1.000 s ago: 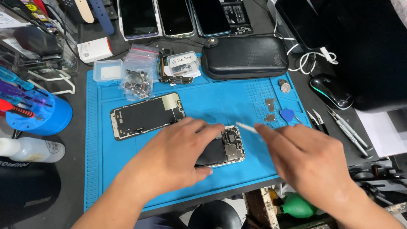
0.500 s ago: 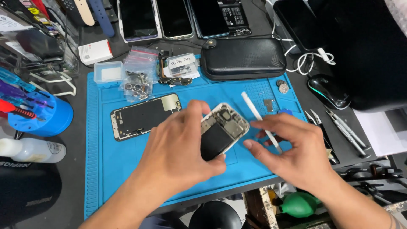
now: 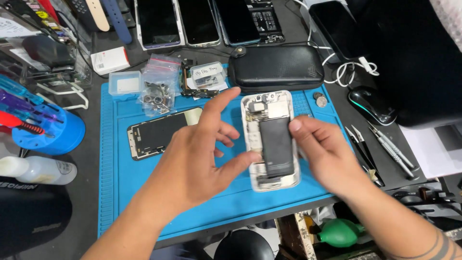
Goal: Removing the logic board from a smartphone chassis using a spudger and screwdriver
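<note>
An opened phone body, white-framed with a black battery and bare circuitry, is held upright above the blue work mat. My right hand grips its right edge, with the thumb on the battery. My left hand is beside the phone's left edge with its fingers spread and the index finger pointing up. Only its thumb tip touches the lower left of the frame. A detached screen panel lies face down on the mat to the left.
Small bags of screws and a black zip case sit at the mat's back edge, with several phones behind them. Tweezers and a mouse lie to the right. A blue tool holder and a white bottle stand at the left.
The phone body has been lifted off the mat and turned upright. My right hand has taken hold of it, the white stick it held is out of sight, and my left hand's fingers have spread.
</note>
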